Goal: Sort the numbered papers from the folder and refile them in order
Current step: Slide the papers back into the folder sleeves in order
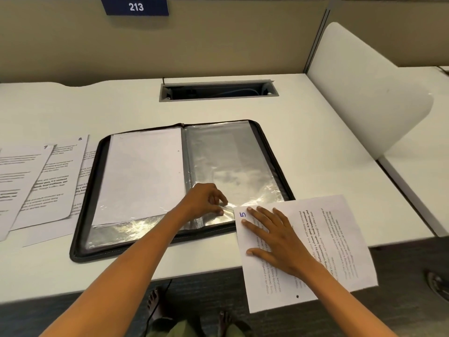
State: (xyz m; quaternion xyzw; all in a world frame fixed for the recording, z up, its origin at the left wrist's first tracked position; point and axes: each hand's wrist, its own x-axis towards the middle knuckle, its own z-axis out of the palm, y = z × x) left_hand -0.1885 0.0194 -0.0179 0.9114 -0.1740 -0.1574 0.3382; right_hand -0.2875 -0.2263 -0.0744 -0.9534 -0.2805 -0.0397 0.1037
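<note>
— Left hand (pixel 206 200) lower centre: fingers (pixel 222 211) pinching plastic sleeve (pixel 233 171) edge of folder (pixel 82 205), likely opening it.
— Right hand (pixel 274 237) lower right: flat, uncurled, pinning paper 5 (pixel 340 239) on desk (pixel 315 147) edge, ready for filing.

White desk (pixel 315 132), beige partition wall (pixel 218 45); blue sign "213" (pixel 135 6), white divider (pixel 364 93); dark carpet (pixel 401 319)

Bright even light; glare on plastic sleeves (pixel 233 166); wide-angle edge distortion.
</note>
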